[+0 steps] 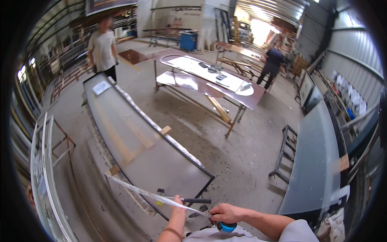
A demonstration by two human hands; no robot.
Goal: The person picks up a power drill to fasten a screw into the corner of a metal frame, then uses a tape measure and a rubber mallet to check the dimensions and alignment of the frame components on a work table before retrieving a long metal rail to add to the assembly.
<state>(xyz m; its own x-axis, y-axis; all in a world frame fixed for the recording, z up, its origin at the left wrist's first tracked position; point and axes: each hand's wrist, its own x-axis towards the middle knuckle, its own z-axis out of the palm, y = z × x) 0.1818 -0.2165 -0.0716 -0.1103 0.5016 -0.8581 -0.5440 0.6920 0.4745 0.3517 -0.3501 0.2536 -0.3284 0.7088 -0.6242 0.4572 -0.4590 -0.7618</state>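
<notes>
A tape measure point(226, 227) with a blue and black case sits in my right hand point(225, 213), whose fingers are closed on it. Its pale blade point(139, 190) runs out to the left, over the near end of a long framed glass panel point(177, 165). My left hand point(177, 202) is closed at the blade, partway along. Right by that hand is a hammer-like tool with a black handle point(198, 200); whether the hand also touches it, I cannot tell. Between my hands, below the blade, shows a small dark object point(199, 211), its kind unclear.
Wooden pieces point(166, 130) show under the panel. Beyond stands a table point(252, 101) with an oval-ended panel and tools on it. Large glass point(312, 161) leans at right by a black rack point(284, 153); white frames point(50, 177) stand left. Two people point(104, 50) are farther off.
</notes>
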